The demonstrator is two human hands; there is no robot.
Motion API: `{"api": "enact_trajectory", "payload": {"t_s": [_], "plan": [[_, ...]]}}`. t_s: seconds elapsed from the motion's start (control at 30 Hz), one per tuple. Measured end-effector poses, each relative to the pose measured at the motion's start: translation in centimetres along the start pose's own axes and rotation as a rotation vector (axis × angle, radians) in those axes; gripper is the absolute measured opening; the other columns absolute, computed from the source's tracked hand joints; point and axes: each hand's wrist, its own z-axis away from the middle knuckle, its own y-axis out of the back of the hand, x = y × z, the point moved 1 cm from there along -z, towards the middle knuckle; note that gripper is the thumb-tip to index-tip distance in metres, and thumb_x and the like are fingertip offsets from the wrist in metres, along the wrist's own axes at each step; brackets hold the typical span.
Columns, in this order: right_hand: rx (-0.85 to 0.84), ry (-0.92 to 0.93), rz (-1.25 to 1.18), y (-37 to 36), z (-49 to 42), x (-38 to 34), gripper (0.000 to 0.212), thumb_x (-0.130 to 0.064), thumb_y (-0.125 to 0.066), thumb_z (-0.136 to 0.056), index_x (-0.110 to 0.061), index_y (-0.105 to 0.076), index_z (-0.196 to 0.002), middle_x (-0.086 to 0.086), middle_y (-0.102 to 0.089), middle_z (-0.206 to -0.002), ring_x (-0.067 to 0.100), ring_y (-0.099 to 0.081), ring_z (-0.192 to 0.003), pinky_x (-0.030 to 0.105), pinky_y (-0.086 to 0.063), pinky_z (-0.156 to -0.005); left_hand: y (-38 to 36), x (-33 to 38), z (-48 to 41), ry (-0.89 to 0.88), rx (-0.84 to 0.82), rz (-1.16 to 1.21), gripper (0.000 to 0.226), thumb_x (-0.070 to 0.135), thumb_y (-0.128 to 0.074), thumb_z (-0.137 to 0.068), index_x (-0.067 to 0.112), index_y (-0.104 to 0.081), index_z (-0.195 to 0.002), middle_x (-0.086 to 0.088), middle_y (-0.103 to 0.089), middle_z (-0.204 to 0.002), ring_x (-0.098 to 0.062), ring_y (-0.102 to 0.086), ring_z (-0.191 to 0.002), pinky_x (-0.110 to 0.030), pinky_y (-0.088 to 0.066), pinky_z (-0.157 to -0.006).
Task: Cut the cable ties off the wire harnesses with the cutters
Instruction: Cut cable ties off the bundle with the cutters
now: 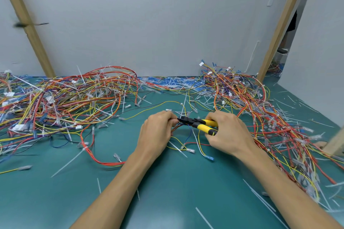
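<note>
Centrally, over a teal-green surface (167, 182), a person is working with both bare hands close together. The left hand (158, 132) is curling shut around a small bundle of thin wires (176, 128), pinching it near the fingertips. The right hand (229, 132) is gripping the yellow-and-black handles of the cutters (199, 123), whose dark nose is pointing left and meeting the bundle just beside the left fingers; whether the blades are closing on a tie cannot be told.

Loose wires are trailing from the bundle down onto the surface between the forearms. A large tangle of red, yellow, orange and blue wire harnesses (65, 102) is sprawling across the left side, and a second heap (251, 102) is running down the right edge. White cut cable ties (70, 161) are lying scattered over the bare green area, with a denser litter of them along the far edge.

Behind the surface a pale grey wall panel (158, 20) is closing off the view, framed by two slanting wooden posts (28, 24). At the right a gap is opening past the post onto a dim space beyond.
</note>
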Motion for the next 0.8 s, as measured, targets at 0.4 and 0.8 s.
{"api": "enact_trajectory", "payload": {"t_s": [0.4,0.8], "plan": [[-0.088,-0.014,0.014,-0.19,-0.17,0.44,0.018,-0.030,-0.060,-0.073,-0.028,-0.044,-0.065,-0.004,-0.054,-0.065,0.027,-0.052,-0.069,0.031,-0.038,-0.055,-0.19,-0.26,0.02,-0.018,-0.009,0.074,0.018,0.015,-0.059,-0.097,0.021,-0.072,-0.087,0.006,-0.070,-0.078,-0.012,-0.069,-0.063,-0.039,-0.055,-0.071],[-0.098,-0.005,0.024,-0.19,-0.09,0.46,0.017,-0.033,-0.057,-0.072,-0.029,-0.043,-0.063,-0.004,-0.051,-0.059,0.029,-0.051,-0.066,0.031,-0.035,-0.054,-0.30,-0.42,-0.04,-0.012,-0.028,0.113,0.018,0.013,-0.058,-0.098,0.018,-0.071,-0.086,0.001,-0.070,-0.077,-0.012,-0.070,-0.062,-0.039,-0.056,-0.068]]}}
